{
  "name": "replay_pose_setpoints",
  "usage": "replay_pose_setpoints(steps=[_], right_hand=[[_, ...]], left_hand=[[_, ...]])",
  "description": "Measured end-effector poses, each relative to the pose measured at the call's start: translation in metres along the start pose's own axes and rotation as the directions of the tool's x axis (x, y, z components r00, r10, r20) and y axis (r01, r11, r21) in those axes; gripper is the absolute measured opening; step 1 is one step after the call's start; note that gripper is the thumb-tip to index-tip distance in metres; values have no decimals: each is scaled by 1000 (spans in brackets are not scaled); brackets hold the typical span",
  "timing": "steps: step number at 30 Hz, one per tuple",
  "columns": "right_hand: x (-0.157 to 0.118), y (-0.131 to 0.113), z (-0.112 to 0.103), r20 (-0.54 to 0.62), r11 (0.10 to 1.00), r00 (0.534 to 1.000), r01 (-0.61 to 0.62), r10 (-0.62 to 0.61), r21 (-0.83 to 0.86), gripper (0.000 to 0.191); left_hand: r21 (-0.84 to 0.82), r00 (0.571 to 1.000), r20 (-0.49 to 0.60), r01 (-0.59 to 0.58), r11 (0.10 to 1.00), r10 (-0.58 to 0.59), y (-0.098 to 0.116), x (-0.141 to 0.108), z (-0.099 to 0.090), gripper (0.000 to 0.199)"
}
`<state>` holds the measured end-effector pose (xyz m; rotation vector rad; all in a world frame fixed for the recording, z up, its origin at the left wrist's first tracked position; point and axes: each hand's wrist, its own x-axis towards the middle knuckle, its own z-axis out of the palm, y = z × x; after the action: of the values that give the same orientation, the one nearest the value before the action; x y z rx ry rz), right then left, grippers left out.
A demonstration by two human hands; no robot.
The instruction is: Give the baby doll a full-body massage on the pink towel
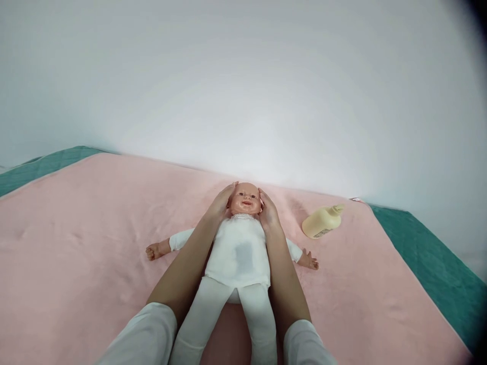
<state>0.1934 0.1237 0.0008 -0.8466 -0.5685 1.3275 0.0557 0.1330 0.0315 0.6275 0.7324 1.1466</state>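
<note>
A baby doll point(240, 253) in a white top and white leggings lies on its back, face up, arms spread to both sides. Its head is between my two hands. My left hand point(224, 201) is cupped against the left side of the head, its fingertips near the top. On the opposite side, my right hand point(268, 209) rests against the head in the same way. Both hands hold the head, and their palms are mostly hidden. A grey patch shows on the front of the doll's top.
Under the doll is a pink blanket point(95, 243), spread over a green quilted mat point(422, 248). A pale yellow pump bottle point(321, 222) stands tilted in view, to the right of the doll's head. Behind the blanket rises a white wall point(243, 91).
</note>
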Motion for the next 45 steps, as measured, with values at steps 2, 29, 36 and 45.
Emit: replay_pose_setpoints(steps=[2,29,36,45], right_hand=[[-4,-3,1,-3,999,999,-46,46,-20,51],[-26,-2,-19,218,964,975,98,-43,-249,102],[-27,-4,-19,193,969,981,39,8,-244,109],[-26,3,-20,151,911,981,173,-125,-374,95]], left_hand=[[41,998,28,-59,997,58,-2,0,-1,48],[459,952,231,-287,841,199,-8,-14,-35,99],[472,974,164,-216,855,156,-6,-15,-31,100],[448,979,129,-198,872,156,-10,-15,-29,108]])
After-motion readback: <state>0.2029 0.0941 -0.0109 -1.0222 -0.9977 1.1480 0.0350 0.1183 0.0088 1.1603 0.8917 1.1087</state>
